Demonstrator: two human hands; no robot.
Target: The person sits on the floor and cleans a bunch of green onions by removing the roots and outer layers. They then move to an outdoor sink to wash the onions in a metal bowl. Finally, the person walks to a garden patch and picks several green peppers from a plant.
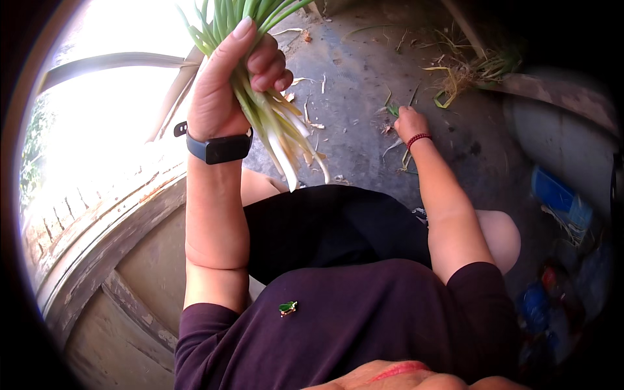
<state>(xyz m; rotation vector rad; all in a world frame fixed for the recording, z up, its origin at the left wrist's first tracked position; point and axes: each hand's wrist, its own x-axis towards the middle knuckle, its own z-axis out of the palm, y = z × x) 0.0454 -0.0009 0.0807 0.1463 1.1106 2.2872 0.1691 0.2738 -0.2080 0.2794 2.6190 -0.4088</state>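
My left hand (234, 73), with a dark watch on its wrist, is raised and closed around a bunch of spring onions (273, 122). Their green leaves stick up past my thumb to the top edge, and the white root ends hang below my fist. Low by the floor, my right hand (412, 124) reaches out, a red beaded bracelet (419, 140) on its wrist. Its fingers are curled, and green leaf scraps (392, 110) show at the fingertips. The fingers partly hide what they hold.
Peelings (316, 126) litter the grey floor (351, 97). A heap of roots and withered leaves (463, 73) lies at the far right. At left stands a worn wooden door panel (141, 273) beside a bright opening. A blue container (553, 187) and plastic items (536, 302) are on the right.
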